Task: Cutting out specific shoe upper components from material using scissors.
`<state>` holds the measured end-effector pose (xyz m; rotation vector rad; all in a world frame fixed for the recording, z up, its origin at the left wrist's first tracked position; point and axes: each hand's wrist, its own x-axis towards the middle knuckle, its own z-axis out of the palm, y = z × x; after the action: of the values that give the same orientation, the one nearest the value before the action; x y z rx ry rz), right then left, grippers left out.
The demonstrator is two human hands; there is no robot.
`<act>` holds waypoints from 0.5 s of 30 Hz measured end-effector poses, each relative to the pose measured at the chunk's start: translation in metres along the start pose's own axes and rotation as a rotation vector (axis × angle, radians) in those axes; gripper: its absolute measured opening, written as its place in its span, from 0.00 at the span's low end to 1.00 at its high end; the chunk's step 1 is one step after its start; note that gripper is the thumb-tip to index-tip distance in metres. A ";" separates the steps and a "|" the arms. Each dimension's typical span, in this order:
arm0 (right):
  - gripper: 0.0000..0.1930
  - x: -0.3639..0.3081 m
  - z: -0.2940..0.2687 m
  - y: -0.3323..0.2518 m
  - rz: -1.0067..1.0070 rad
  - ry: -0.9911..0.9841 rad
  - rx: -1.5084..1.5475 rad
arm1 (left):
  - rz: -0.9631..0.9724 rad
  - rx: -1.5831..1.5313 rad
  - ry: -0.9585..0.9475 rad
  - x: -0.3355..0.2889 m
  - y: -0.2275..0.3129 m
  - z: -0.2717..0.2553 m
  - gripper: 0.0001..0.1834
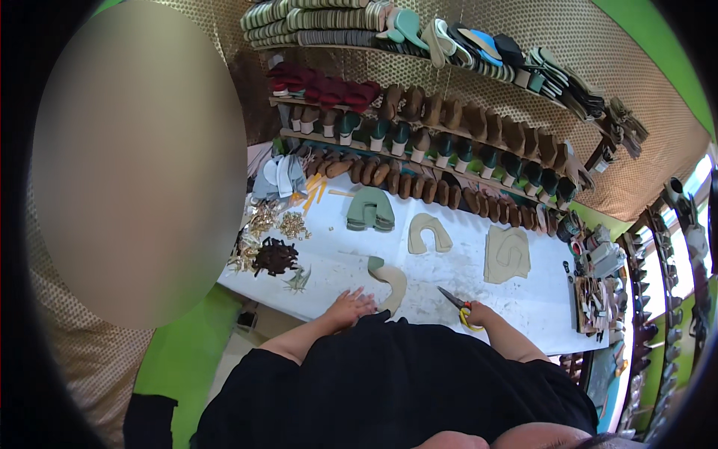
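Curved beige cutout [390, 283], green-backed tip, left hand [348, 306] beside

A white table [449, 280] fills the frame's centre. On it lie a green sole stack [369, 209], 2 beige cut-out stacks [428, 234] [507, 254], gold trinkets [271, 222] at left and dark pieces [274, 257].

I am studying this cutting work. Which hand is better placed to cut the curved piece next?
Probably the right hand: it already holds the yellow-handled scissors, blades toward the curved beige piece. The left hand lies flat beside it.

Shelved shoe heels [449, 150], metal trims [262, 224]
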<state>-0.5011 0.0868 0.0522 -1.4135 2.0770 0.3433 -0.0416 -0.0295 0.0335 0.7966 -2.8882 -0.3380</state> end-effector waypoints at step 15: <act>0.34 -0.016 0.016 -0.016 0.073 0.195 -0.026 | 0.228 0.020 -0.112 0.006 -0.042 0.009 0.23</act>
<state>-0.4775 0.1006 0.0513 -1.4382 2.2928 0.2721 -0.0282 -0.0657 0.0145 0.4574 -3.0503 -0.3385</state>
